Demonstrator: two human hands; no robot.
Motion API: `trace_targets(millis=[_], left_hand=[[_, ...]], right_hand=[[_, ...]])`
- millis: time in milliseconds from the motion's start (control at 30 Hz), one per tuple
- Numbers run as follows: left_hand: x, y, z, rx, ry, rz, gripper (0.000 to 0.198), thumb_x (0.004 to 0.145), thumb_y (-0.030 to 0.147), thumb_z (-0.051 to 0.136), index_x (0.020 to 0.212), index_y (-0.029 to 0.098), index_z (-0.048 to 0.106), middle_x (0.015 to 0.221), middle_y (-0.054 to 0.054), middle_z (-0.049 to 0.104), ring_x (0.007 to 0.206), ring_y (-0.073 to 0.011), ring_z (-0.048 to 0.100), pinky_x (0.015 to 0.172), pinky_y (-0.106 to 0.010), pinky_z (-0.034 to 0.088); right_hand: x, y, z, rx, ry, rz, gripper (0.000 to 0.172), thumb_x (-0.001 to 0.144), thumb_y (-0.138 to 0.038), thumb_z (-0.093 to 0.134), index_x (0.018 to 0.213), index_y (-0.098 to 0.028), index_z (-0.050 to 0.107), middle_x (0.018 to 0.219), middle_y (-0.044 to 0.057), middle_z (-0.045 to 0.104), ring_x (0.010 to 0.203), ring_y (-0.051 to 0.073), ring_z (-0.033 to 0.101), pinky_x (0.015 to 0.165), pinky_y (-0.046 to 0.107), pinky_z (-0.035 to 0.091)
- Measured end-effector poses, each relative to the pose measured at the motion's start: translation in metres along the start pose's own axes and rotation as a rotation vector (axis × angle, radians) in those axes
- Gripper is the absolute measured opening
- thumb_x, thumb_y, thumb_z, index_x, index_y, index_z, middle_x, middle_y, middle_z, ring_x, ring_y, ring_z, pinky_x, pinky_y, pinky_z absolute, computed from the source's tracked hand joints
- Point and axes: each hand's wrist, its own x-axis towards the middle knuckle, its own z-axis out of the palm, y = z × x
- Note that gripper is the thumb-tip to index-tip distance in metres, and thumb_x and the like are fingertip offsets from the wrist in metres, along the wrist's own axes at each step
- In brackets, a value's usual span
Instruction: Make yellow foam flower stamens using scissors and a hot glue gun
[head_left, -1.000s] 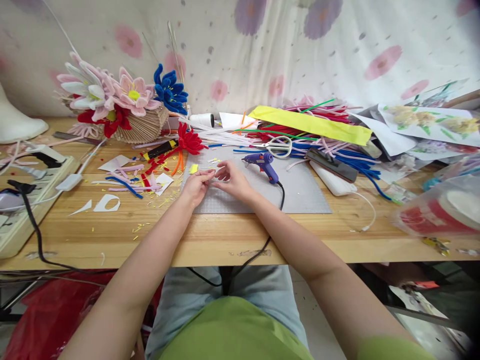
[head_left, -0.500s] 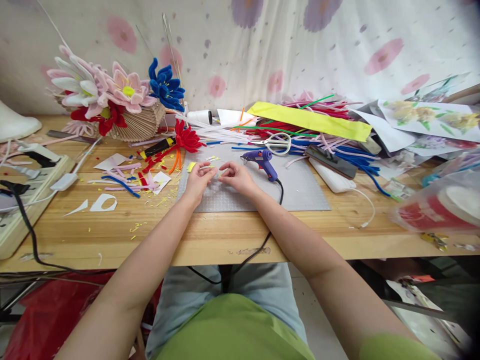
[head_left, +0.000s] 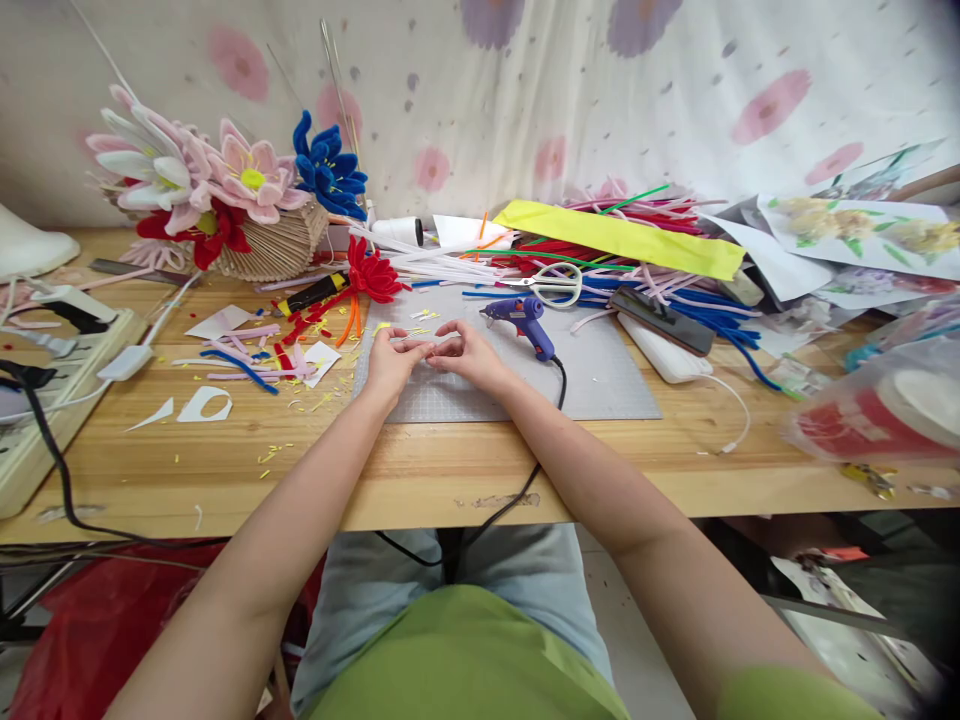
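My left hand (head_left: 392,362) and my right hand (head_left: 470,356) meet fingertip to fingertip over the grey cutting mat (head_left: 600,385). The fingers of both are bent and pinched together. Whatever lies between them is too small to make out. Small yellow clippings (head_left: 426,315) are scattered on the mat just beyond my fingers. To the right of my right hand lies a purple glue gun (head_left: 527,322), its nozzle pointing left. A red pipe-cleaner flower (head_left: 373,272) rests behind my left hand, by a yellow and black utility knife (head_left: 315,294).
Scissors (head_left: 559,285) and heaps of pipe cleaners (head_left: 450,266) lie at the back under a yellow strip (head_left: 622,238). Finished flowers (head_left: 251,175) stand at back left. A power strip (head_left: 71,400) sits left, a bagged cup (head_left: 877,415) right. The glue gun's cord (head_left: 551,440) crosses the table edge.
My fingertips have come closer together and now touch or overlap, with the right hand shifted slightly left. The glue gun and the other things on the table stay put.
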Motion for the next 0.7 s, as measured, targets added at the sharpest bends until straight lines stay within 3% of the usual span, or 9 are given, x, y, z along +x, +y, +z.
trace_targets(millis=[167,367,533,700], left_hand=[[-0.0006,0.0027,0.0008,0.048,0.005,0.000,0.050,0.051,0.029,0.079,0.085,0.020,0.044,0.064,0.003,0.063,0.057,-0.0114,0.057,0.056,-0.024,0.037],[-0.0045,0.0092,0.0003,0.038,-0.134,-0.020,0.055,0.047,0.029,0.081,0.092,0.018,0.051,0.073,-0.002,0.066,0.063,-0.0136,0.059,0.056,-0.024,0.037],[-0.0028,0.0062,-0.0020,0.089,0.052,0.021,0.055,0.048,0.026,0.079,0.089,0.020,0.043,0.061,0.005,0.060,0.055,-0.0099,0.055,0.056,-0.022,0.038],[-0.0030,0.0080,-0.0016,0.087,0.063,0.006,0.057,0.048,0.024,0.079,0.090,0.020,0.040,0.065,0.004,0.063,0.059,-0.0113,0.058,0.056,-0.022,0.041]], right_hand=[[0.0019,0.0017,0.0004,0.031,0.034,-0.016,0.035,0.059,-0.023,0.067,0.084,-0.021,0.042,0.060,-0.008,0.061,0.055,0.008,0.053,0.059,0.023,0.042],[0.0022,0.0035,-0.0022,0.100,0.048,0.045,0.041,0.059,-0.023,0.068,0.087,-0.021,0.039,0.060,-0.008,0.061,0.054,0.008,0.054,0.059,0.023,0.044],[0.0020,0.0059,-0.0016,0.010,0.029,0.018,0.039,0.060,-0.022,0.068,0.089,-0.021,0.041,0.062,-0.008,0.062,0.054,0.007,0.054,0.056,0.021,0.044],[0.0031,0.0106,-0.0024,0.005,0.057,-0.001,0.035,0.063,-0.022,0.065,0.089,-0.021,0.041,0.063,-0.007,0.061,0.055,0.008,0.055,0.057,0.022,0.045]])
